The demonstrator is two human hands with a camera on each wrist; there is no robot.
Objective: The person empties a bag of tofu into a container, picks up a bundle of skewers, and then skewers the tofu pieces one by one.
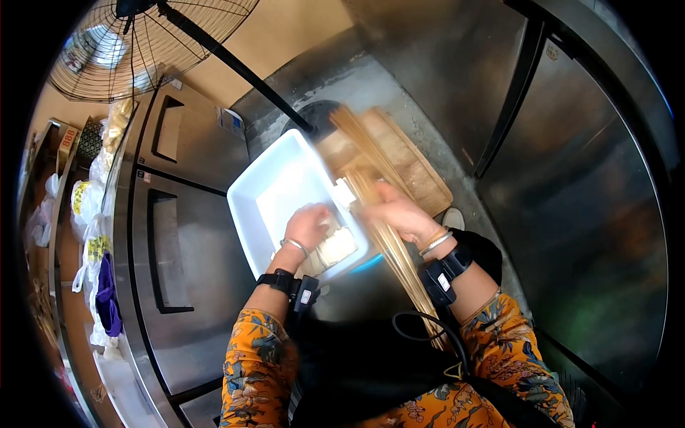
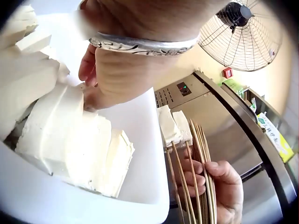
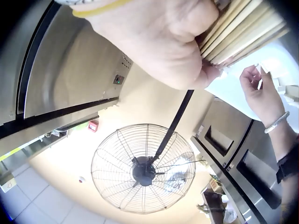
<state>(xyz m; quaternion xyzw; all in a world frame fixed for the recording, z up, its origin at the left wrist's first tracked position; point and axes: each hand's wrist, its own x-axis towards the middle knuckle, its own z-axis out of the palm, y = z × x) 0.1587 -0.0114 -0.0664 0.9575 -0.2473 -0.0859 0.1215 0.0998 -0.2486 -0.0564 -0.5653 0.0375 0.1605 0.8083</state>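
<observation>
A white plastic bin point(image 1: 246, 217) holds several thick white tofu slices point(image 2: 74, 135) bunched at its near end. My left hand point(image 1: 307, 226) reaches inside, fingers curled, and pinches a tofu slice point(image 3: 265, 69) among the others. Beside the bin, my right hand point(image 1: 399, 214) grips a bundle of long bamboo skewers point(image 2: 205, 172) that runs back toward my body. White tofu pieces point(image 2: 173, 126) are threaded on the tips of some skewers, close to the bin's outer wall. The upper part of the bundle is blurred in the head view.
A wooden board point(image 1: 424, 175) lies beyond the right hand. The pole of a wire-caged fan point(image 1: 153, 43) rises behind the bin. Steel cabinets point(image 1: 189, 235) stand on the left, with a large steel door point(image 1: 571, 214) on the right. Bags point(image 1: 89, 207) crowd the left-hand shelf.
</observation>
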